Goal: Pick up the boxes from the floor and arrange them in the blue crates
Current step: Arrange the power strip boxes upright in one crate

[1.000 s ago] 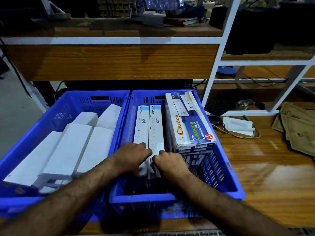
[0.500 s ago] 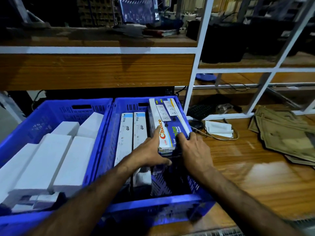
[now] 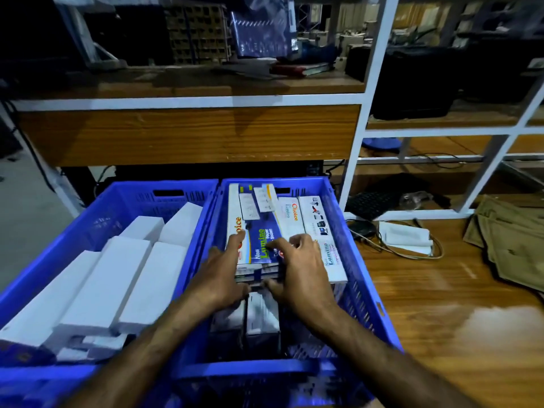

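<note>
- Two blue plastic crates sit side by side on a glossy wood-grain worktop, their walls touching; both have slotted, lattice-like sides and cut-out handles at the far end.
- The left crate [image 3: 97,228] holds long, plain white boxes [image 3: 117,278], matte and rectangular, lying in slanted rows with their far ends raised.
- The right crate [image 3: 353,260] holds printed cardboard cartons. A blue box [image 3: 259,228] marked "Choice Lumino", glossy and oblong with socket pictures at its far end, lies on top of a small stack along the crate's left wall.
- The left hand [image 3: 220,275] grips the near left corner of that blue box, fingers spread along its left edge and thumb curled under the near end.
- The right hand [image 3: 303,269] grips the near right corner of the same box, fingers bent over the top face and thumb tucked beneath.
- Just right of it, two white cartons [image 3: 312,228] of the same brand lie flat, one against the crate's right wall.
- Below the hands, two narrow white boxes [image 3: 259,316] lie lower in the crate, partly in shadow.
- On the worktop to the right, near the back edge: a black keyboard [image 3: 368,203], a folded white item [image 3: 406,238] looped by a thin cable, and a stack of flattened brown cardboard [image 3: 512,245] at the right edge.
- Behind stands a white metal-framed shelf [image 3: 374,83] with wooden boards.
</note>
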